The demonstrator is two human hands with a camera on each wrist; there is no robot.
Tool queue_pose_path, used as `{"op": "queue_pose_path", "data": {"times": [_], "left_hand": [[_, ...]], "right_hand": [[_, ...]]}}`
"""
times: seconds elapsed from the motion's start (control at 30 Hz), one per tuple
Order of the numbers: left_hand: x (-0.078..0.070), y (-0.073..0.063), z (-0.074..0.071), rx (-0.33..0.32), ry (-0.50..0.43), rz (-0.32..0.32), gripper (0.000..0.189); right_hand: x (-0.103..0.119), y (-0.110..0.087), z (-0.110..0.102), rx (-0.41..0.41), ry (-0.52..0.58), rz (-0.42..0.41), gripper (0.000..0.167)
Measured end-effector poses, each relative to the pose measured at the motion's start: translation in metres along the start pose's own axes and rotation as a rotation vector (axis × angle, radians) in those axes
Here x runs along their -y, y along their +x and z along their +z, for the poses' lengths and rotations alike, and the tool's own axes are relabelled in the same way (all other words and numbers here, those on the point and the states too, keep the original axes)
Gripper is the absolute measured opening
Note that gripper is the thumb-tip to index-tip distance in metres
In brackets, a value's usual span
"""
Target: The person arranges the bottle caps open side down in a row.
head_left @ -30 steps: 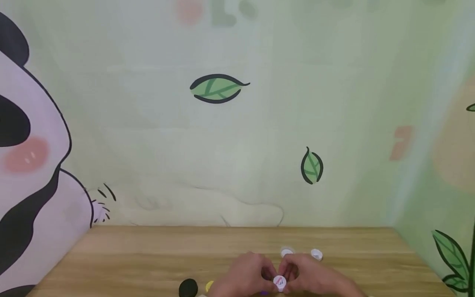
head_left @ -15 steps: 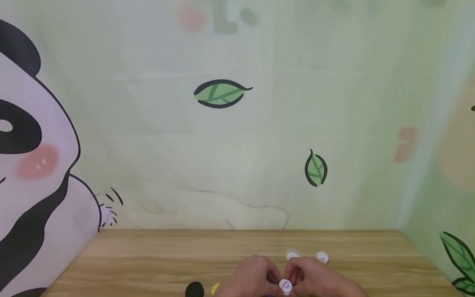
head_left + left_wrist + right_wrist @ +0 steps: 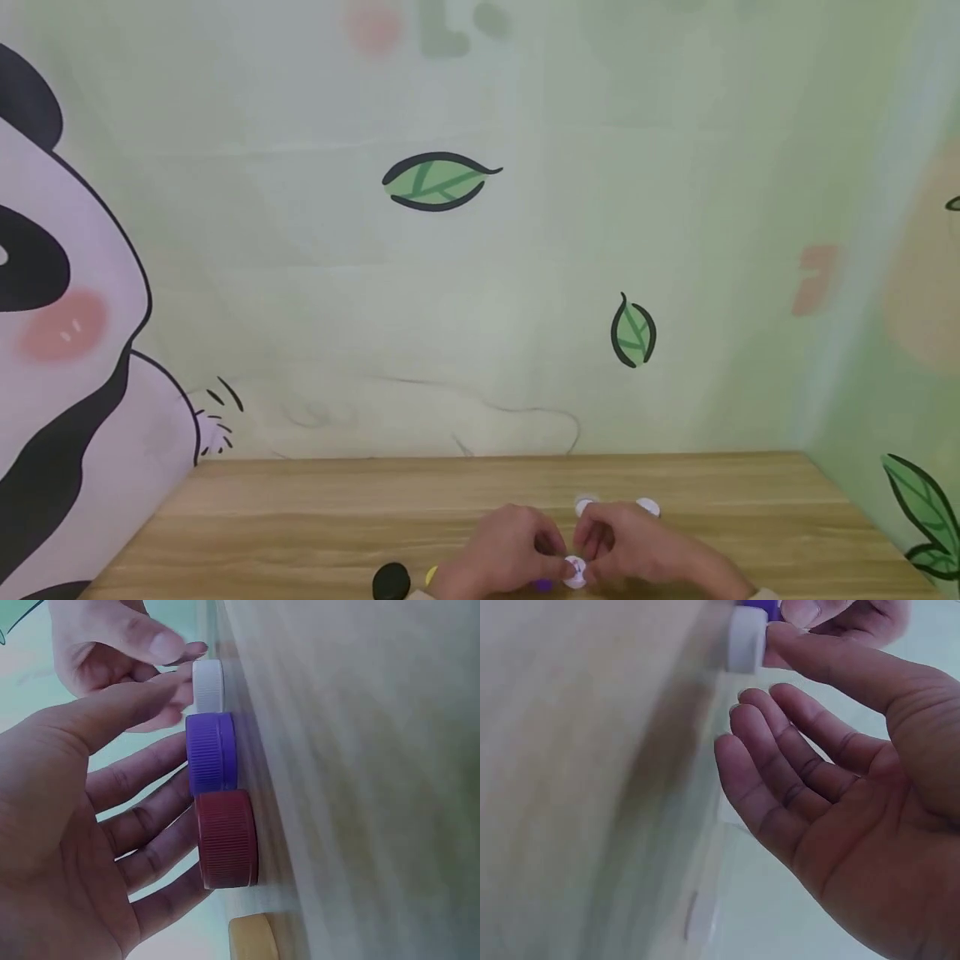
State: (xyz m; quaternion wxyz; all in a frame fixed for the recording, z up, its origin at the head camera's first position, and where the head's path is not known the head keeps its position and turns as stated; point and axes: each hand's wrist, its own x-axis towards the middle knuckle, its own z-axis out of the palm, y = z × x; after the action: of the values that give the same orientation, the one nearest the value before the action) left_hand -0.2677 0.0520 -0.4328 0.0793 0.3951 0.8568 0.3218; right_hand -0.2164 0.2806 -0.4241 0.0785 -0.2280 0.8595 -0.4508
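Observation:
A white bottle cap [image 3: 575,573] with a printed top sits on the table between my hands. My left hand [image 3: 504,550] has its thumb at this cap, its other fingers spread loosely behind the row. My right hand [image 3: 633,546] touches the cap's top edge with its thumb; its remaining fingers are apart from it, gently bent. Beside the white cap stands a purple cap [image 3: 211,754], then a dark red cap [image 3: 227,838] near the left fingers, hidden by the left hand in the head view. A yellow cap [image 3: 253,937] follows, partly cut off.
A black cap [image 3: 392,581] lies left of the left hand. Two more white caps, one [image 3: 587,505] behind the right fingers and another [image 3: 648,507] farther right, lie toward the back of the wooden table [image 3: 337,492]. A printed cloth backdrop [image 3: 300,292] rises behind.
The fingertips of both hands have parted slightly above the white cap. More of the purple cap shows now. The head view has shifted a little.

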Motion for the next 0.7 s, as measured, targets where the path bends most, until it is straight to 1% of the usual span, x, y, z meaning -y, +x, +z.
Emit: {"op": "queue_pose_path", "data": {"times": [0.07,0.1,0.17,0.2,0.3,0.37,0.43,0.5,0.6,0.7], "left_hand": [[-0.001,0.002,0.000,-0.014,0.005,-0.020,0.017],[-0.001,0.003,0.000,-0.023,0.007,-0.028,0.016],[-0.001,0.008,0.000,-0.049,0.032,-0.030,0.017],[-0.001,0.010,0.001,-0.061,0.039,-0.026,0.019],[0.000,0.018,0.003,-0.086,0.049,-0.040,0.023],[0.001,0.022,0.005,-0.096,0.047,-0.054,0.025],[0.001,0.027,0.007,-0.105,0.048,-0.069,0.028],[0.001,0.032,0.008,-0.121,0.054,-0.077,0.031],[0.002,0.037,0.009,-0.150,0.071,-0.076,0.034],[0.002,0.040,0.010,-0.171,0.071,-0.076,0.036]], "right_hand": [[0.000,0.000,-0.004,-0.047,-0.040,-0.020,0.020],[0.000,0.001,-0.006,-0.076,-0.065,-0.016,0.019],[0.001,0.003,-0.011,-0.135,-0.123,0.005,0.015],[0.001,0.005,-0.013,-0.169,-0.166,-0.002,0.014],[0.002,0.009,-0.016,-0.256,-0.290,0.012,0.015],[0.001,0.012,-0.017,-0.291,-0.356,0.025,0.018],[-0.002,0.014,-0.017,-0.308,-0.394,0.036,0.022],[-0.005,0.016,-0.017,-0.306,-0.408,0.046,0.028],[-0.011,0.020,-0.016,-0.284,-0.424,0.041,0.034],[-0.017,0.026,-0.015,-0.256,-0.454,0.011,0.038]]}}
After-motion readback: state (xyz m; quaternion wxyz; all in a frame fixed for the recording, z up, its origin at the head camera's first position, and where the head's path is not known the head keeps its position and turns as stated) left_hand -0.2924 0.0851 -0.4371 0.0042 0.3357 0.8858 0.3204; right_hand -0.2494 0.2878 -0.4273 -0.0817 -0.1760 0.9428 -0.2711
